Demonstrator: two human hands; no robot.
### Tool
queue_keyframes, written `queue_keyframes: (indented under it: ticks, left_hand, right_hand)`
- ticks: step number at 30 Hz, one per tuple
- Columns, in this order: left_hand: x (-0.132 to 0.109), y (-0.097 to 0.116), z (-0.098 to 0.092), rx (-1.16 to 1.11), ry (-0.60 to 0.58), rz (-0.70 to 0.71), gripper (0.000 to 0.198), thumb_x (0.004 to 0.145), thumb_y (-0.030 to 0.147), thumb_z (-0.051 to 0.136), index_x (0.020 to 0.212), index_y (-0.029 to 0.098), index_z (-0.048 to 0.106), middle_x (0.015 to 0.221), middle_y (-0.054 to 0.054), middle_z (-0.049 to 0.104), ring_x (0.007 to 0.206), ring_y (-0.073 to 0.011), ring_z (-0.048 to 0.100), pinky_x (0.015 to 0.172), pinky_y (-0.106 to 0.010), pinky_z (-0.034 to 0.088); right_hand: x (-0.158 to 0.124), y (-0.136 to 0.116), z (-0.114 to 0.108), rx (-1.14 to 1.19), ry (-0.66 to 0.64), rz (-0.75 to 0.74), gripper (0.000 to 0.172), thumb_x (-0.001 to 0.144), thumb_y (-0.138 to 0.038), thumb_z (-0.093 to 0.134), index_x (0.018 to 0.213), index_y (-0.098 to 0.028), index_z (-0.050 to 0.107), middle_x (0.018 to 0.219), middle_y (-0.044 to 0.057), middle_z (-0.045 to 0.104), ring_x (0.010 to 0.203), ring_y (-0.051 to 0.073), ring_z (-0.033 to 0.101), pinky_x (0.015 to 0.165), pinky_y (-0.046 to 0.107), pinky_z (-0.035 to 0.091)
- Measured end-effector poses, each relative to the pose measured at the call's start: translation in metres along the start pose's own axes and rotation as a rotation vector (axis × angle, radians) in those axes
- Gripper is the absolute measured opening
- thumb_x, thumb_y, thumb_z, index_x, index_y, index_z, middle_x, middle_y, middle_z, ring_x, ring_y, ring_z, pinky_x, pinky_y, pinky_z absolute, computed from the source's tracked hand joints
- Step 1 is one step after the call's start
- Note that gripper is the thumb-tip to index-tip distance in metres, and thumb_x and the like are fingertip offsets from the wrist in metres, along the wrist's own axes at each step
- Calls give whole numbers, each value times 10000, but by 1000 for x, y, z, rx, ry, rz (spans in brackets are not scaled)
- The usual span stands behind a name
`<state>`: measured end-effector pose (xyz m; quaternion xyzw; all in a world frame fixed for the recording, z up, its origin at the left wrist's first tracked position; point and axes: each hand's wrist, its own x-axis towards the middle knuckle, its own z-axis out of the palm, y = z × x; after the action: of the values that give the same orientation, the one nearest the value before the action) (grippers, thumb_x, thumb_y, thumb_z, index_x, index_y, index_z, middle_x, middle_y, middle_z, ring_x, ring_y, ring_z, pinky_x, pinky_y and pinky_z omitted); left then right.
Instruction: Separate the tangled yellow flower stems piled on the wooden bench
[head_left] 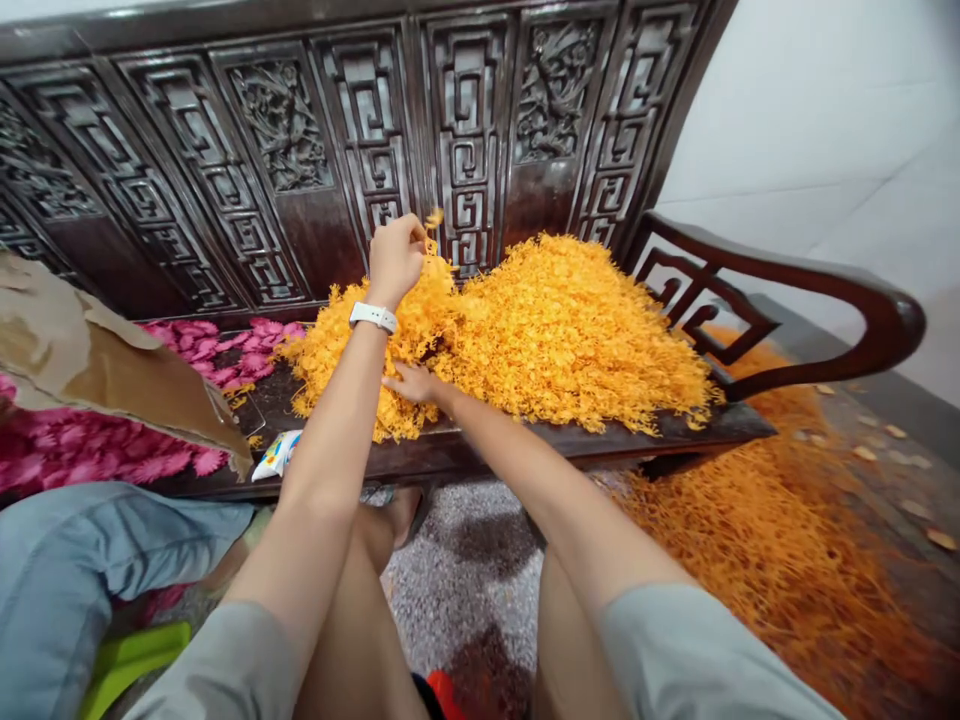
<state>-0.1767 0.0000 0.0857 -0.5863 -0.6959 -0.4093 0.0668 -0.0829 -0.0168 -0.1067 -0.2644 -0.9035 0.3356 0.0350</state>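
My left hand point(397, 258), with a white watch point(373, 318) on its wrist, is raised over the smaller heap of orange artificial flower pieces point(330, 345). Its fingers are closed in a pinch on a small orange artificial flower piece point(435, 217) that shows past the fingertips. Lower down, my right hand point(415, 383) rests at the near side of the heap, fingers stretched out and touching the pieces. To its right spreads a larger orange heap point(562, 340). Both heaps lie on a dark carved wooden bench point(480, 455).
Pink flower pieces point(112, 445) lie at left behind a torn cardboard box point(150, 370). A small white packet point(276, 455) lies on the bench edge. Someone's jeans-clad leg point(112, 550) is close at left. The bench armrest point(825, 290) and orange strands point(780, 560) are at right.
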Motion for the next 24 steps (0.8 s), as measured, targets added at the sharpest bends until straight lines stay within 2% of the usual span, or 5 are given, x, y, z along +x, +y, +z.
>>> queue_keyframes:
  ticks: [8,11,15,21,24]
  left_hand:
    - [22,30,-15,-296,331,2,189,1046,373,495,1079,230,614,1073,-49,709,1076,-218,721,885,-351,564]
    - [33,36,-19,-485,422,38,243,1029,486,534,1043,249,586,993,-33,688,1003,-205,731,848,-360,577]
    - [40,57,-34,-813,561,162,269,918,558,668,958,316,556,948,-14,676,991,-208,720,812,-364,599]
    - [7,115,-65,-1164,429,306,366,803,556,720,910,286,497,910,5,594,969,-186,726,872,-344,605]
    - [-3,130,-70,-1277,383,346,335,818,571,672,891,282,519,952,18,573,1027,-163,728,951,-337,582]
  right_hand:
    - [3,11,-1,-30,-27,126,989,974,-834,395,1720,-188,327,1722,206,401,1633,511,217,1302,704,200]
    - [1,11,-1,-28,-10,136,1004,959,-838,437,1723,-197,320,1723,223,389,1634,503,228,1299,700,211]
    - [-2,11,-3,-43,18,145,961,924,-805,562,1650,-185,459,1673,234,466,1605,486,328,1272,658,325]
    - [-2,8,-3,-92,13,179,925,930,-777,573,1649,-205,464,1703,201,438,1623,466,312,1297,659,282]
    - [-2,10,1,-95,-13,206,935,930,-790,555,1659,-214,451,1727,192,400,1633,471,286,1304,661,265]
